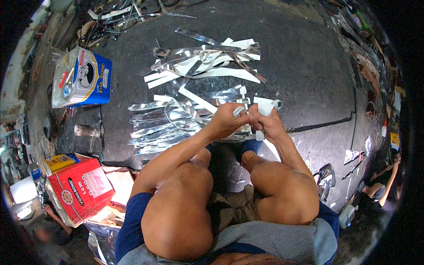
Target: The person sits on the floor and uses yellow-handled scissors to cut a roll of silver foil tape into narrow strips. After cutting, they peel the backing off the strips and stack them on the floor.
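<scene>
My left hand is closed, with a bit of white strip showing between its fingers. Close against it, my right hand pinches a curled white strip that has a shiny silver side. The fingertips of both hands meet, and I cannot tell whether they hold one strip or two. Under and left of my left hand lies a row of glossy silver strips. A long white strip slants from that row toward my left wrist. Farther away is a loose heap of white and silver strips.
A blue and white tin stands at left on the dark work surface, beside a small clear jar. Nearer is a red box. Scrap strips lie at the far left. Other people sit at both lower edges.
</scene>
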Demonstrator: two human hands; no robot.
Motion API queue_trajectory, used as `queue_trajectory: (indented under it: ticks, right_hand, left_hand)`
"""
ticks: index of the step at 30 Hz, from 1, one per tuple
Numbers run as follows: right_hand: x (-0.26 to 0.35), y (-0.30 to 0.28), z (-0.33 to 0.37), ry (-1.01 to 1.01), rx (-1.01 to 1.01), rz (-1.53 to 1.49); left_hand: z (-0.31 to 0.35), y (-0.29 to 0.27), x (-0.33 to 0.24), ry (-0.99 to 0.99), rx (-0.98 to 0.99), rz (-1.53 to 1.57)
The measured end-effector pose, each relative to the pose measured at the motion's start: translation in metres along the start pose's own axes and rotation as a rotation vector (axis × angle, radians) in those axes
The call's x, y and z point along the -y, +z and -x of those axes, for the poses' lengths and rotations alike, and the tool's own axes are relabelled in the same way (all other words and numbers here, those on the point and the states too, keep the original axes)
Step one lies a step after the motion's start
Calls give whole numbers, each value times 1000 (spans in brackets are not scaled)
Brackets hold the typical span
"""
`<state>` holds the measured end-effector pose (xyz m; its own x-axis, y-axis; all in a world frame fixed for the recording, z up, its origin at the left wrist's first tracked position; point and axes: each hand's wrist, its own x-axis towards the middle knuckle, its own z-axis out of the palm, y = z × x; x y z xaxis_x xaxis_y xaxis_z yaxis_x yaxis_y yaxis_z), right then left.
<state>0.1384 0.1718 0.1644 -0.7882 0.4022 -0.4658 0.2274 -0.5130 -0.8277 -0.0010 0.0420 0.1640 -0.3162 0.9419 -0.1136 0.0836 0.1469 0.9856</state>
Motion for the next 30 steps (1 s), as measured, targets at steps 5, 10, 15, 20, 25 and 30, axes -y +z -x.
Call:
queue_trajectory:
  ticks: [5,10,15,20,25,30]
  right_hand:
    - [-2,3,-4,77,-9,-262]
    - [1,-127,-35,-122,-466,-756]
    - [2,-391,5,-470,-1030,-678]
    - [26,-373,18,-513,-1325,120]
    - [2,-111,-30,-420,-218,1190]
    - [-67,-110,-56,-247,48,1432]
  left_hand:
    - [9,-12,-11,-116,-37,180]
    - [35,-113,34,-299,-748,991]
    - [162,-320,132,-143,-1353,669]
    - [142,-294,60,-129,-1822,376]
    - [68,-196,55,50,-1266,-366]
    - [26,-67,20,12,-559,-342]
